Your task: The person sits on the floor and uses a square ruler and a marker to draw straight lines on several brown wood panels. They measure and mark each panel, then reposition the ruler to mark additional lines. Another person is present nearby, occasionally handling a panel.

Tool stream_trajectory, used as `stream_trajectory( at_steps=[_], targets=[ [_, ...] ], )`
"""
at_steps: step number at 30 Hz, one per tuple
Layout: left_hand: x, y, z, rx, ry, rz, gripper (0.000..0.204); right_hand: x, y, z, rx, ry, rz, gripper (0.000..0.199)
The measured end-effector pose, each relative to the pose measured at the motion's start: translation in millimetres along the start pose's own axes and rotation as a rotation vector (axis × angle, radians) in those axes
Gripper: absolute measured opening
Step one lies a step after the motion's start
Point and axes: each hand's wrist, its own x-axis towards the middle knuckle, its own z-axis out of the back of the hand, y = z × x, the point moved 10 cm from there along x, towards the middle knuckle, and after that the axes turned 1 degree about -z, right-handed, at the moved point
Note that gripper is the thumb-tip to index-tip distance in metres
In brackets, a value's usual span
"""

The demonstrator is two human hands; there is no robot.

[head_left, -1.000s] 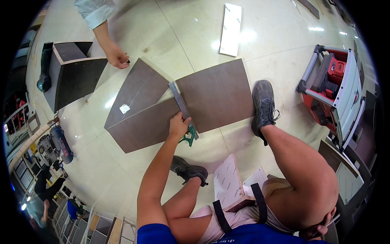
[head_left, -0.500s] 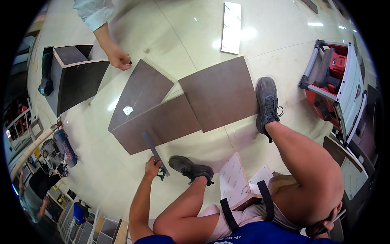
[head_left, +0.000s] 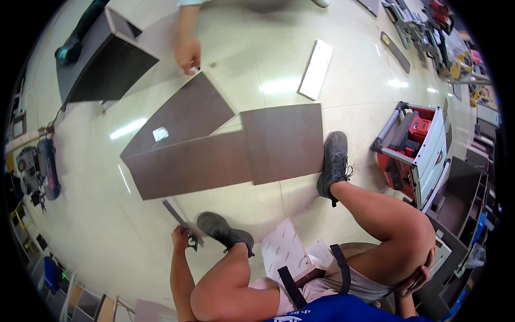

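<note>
My left hand (head_left: 181,235) is closed on a flat-bladed tool (head_left: 175,213) with a straight grey blade and a dark green part at its lower end; its exact kind is unclear. It is held over the floor beside my left shoe (head_left: 222,229). My right hand (head_left: 419,275) rests on my right knee, fingers laid along the skin. Ahead lie dark brown boards: a long board (head_left: 193,165) meets an angled board (head_left: 185,110) bearing a white label (head_left: 160,133), and a squarish board (head_left: 284,142) touches the long one, its right edge by my right shoe (head_left: 335,166).
Another person's hand (head_left: 188,56) reaches to the angled board's far tip. A dark cabinet (head_left: 107,70) with a power tool (head_left: 70,53) stands far left. A white strip (head_left: 316,70) lies beyond the boards, a red-and-grey machine (head_left: 410,147) at right. Behind my feet sits a white-faced piece (head_left: 284,249).
My view has turned, shifting the scene. The blade, which overlapped the long board's near edge in view, now shows over the floor. The other person's hand has moved to the angled board's tip.
</note>
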Motion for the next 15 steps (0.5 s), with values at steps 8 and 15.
stream_trajectory(
  at_steps=[8, 15],
  targets=[
    [29.2, -86.8, 7.6, 0.319, -0.107, -0.144, 0.024, -17.0, 40.5, -12.1, -0.005, -0.015, 0.058, 0.026],
    [132.0, -131.8, 145.5, 0.083, -0.546, -0.206, 0.07, -4.4, 42.7, -32.0, 0.082, 0.149, 0.141, 0.024]
  ],
)
